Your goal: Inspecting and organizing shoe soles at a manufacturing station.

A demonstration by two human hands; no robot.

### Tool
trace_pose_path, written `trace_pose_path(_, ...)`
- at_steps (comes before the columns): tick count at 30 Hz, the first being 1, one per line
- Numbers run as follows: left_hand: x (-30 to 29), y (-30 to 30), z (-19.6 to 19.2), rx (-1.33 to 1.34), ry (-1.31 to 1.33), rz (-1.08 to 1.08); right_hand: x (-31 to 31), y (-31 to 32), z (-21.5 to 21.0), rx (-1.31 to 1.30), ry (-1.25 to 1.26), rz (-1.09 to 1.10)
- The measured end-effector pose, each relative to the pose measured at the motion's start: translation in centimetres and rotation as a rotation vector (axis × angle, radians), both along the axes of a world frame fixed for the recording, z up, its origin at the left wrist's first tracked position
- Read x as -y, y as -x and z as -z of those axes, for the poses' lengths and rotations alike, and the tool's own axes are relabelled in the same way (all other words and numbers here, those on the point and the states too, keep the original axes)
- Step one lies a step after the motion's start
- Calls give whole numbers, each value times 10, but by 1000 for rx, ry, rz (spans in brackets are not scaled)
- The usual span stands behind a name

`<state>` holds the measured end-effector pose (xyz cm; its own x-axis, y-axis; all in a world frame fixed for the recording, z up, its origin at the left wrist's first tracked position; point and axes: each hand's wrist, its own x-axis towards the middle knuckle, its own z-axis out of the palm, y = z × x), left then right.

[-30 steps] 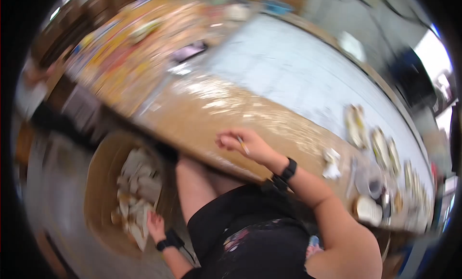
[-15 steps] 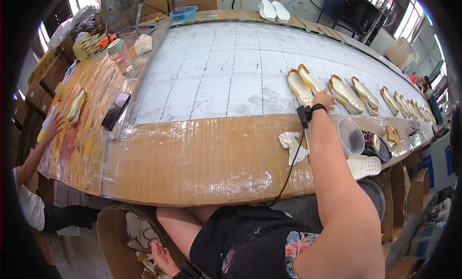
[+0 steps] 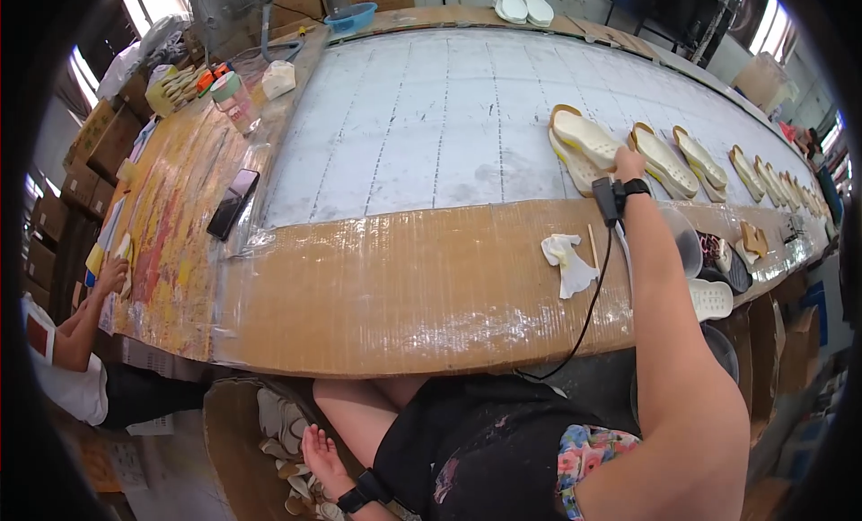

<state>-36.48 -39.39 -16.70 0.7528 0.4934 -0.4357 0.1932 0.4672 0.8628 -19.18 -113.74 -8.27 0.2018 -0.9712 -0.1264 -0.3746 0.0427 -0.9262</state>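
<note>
The table [image 3: 404, 117] fills the middle of the frame, and at lower left stands a box [image 3: 224, 436] of pale pieces. Right of centre, in the upper half, the sole [image 3: 585, 135] overlaps the lower sole [image 3: 579, 173]; my right hand [image 3: 630, 165] is closed on its near end. My left hand [image 3: 327, 463], fingers loosely apart, hangs by the box. A rag [image 3: 567, 266] lies centre-right, a thin stick [image 3: 593, 244] beside it.
</note>
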Motion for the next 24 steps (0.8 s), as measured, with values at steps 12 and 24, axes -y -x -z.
trace_pose_path(12,-5,19,-18,73,41,-62,-67,-60,21,188,-384,-278)
trace_pose_path(24,112,-35,-154,427,-385,438,-281,22,-66,769,-1119,-1296)
